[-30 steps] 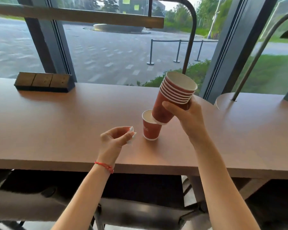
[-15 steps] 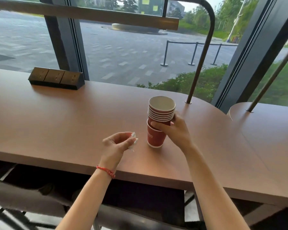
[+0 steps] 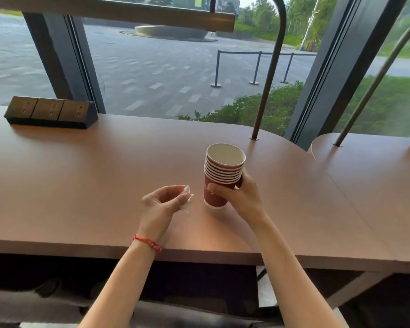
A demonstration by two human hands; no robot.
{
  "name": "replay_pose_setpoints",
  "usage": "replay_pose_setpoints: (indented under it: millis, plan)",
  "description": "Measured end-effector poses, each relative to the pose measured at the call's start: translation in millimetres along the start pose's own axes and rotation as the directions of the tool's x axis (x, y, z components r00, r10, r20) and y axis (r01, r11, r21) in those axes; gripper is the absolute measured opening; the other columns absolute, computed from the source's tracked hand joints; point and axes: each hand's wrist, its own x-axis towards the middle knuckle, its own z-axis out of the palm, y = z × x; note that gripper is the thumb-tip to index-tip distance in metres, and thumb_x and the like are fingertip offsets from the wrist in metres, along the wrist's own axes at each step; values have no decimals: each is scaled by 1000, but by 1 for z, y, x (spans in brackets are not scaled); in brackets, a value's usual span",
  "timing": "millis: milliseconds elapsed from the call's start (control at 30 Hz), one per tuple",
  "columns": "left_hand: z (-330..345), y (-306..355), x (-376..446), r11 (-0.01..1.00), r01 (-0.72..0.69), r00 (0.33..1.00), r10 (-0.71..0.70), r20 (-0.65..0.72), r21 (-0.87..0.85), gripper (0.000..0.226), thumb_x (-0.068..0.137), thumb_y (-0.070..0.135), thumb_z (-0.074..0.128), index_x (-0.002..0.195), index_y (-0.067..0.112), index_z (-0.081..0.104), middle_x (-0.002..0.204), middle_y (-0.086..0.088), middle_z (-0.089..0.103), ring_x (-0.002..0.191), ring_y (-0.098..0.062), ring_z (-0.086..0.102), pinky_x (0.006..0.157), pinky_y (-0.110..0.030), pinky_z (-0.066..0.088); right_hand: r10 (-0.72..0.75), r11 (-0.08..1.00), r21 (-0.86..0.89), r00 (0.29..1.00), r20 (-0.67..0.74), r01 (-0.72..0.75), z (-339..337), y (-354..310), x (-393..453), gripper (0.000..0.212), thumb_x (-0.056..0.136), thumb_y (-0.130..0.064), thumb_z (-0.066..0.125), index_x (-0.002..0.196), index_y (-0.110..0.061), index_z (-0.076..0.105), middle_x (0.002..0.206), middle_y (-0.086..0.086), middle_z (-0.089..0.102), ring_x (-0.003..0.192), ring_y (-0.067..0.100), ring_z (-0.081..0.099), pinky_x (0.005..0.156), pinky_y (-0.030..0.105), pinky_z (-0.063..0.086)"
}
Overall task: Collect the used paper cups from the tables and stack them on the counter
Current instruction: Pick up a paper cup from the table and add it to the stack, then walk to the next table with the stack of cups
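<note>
— What's the right hand got?

— A stack of red paper cups, upright, fingers wrapped round the lowest cup, its base at the brown counter.

— And the left hand?

— Just beside the stack, pinching a crumpled white scrap. A red bracelet circles that wrist.

— Anything else on the counter?

— A dark socket block, far left by the window.

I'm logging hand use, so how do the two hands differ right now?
The right hand wraps the cup stack standing on the table; the left hand pinches a white scrap above it. The left wrist wears a red string; the right is bare. Both hold something.
</note>
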Motion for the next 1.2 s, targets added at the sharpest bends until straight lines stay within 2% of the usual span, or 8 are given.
replay_pose_setpoints:
  millis: [267, 533, 667, 767, 833, 933, 1000, 1200]
  plan:
    - [40, -5, -3, 999, 42, 982, -38, 187, -21, 13, 66, 14, 79, 76, 20, 74, 73, 3, 74, 66, -7, 68, 59, -16, 53, 50, 997, 72, 983, -175, -38, -60, -7, -51, 51, 66, -9, 81, 108, -24, 56, 98, -11, 66, 85, -8, 63, 69, 8, 49]
    - [114, -8, -44, 997, 74, 891, -53, 450, -30, 20, 57, 24, 80, 76, 20, 75, 72, 3, 74, 66, -8, 66, 61, -18, 54, 146, 987, 128, 893, -426, -100, -128, -10, -142, 69, 46, -40, 79, 109, -22, 58, 96, -13, 68, 91, -1, 65, 73, 12, 51]
    - [157, -13, -81, 998, 68, 820, -62, 569, 11, 22, 56, 30, 79, 76, 22, 75, 74, 1, 74, 66, -10, 68, 60, -20, 55, 138, 990, 102, 834, -534, -98, -164, -5, -199, 58, 55, -30, 78, 109, -28, 55, 93, -21, 69, 93, -3, 64, 73, 10, 50]
    - [193, -24, -118, 994, 76, 769, -105, 630, 73, 16, 66, 25, 78, 81, 20, 75, 80, -5, 74, 74, -20, 69, 68, -34, 58, 151, 989, 91, 783, -603, -120, -191, 2, -244, 56, 62, -20, 77, 113, -25, 55, 98, -14, 68, 94, -4, 63, 72, 7, 48]
    - [221, -33, -150, 992, 50, 730, -116, 673, 116, 9, 72, 22, 77, 81, 23, 74, 82, -2, 74, 79, -19, 69, 72, -34, 57, 165, 986, 80, 742, -650, -150, -211, 6, -278, 56, 62, -22, 79, 113, -28, 55, 101, -13, 67, 94, -5, 62, 72, 7, 48]
    - [263, -42, -206, 991, 38, 652, -122, 748, 128, 7, 73, 23, 76, 78, 27, 74, 75, 8, 74, 73, -5, 69, 63, -18, 53, 188, 977, 66, 669, -720, -203, -246, 12, -334, 56, 59, -28, 81, 108, -35, 54, 95, -25, 68, 95, -8, 62, 70, 6, 47]
    - [289, -48, -246, 990, 37, 576, -131, 807, 134, 7, 74, 23, 74, 79, 28, 72, 73, 14, 73, 70, 0, 67, 59, -10, 50, 211, 969, 88, 587, -782, -231, -269, 18, -375, 59, 58, -24, 88, 107, -33, 57, 95, -22, 69, 93, -4, 64, 70, 8, 49]
    - [359, -73, -358, 973, 50, 363, -228, 904, 226, 13, 75, 16, 74, 88, 16, 73, 73, 3, 71, 64, -1, 67, 60, -13, 52, 252, 948, 165, 323, -912, -273, -321, 29, -495, 64, 55, -27, 85, 113, -21, 58, 103, -6, 70, 94, 3, 66, 72, 13, 50]
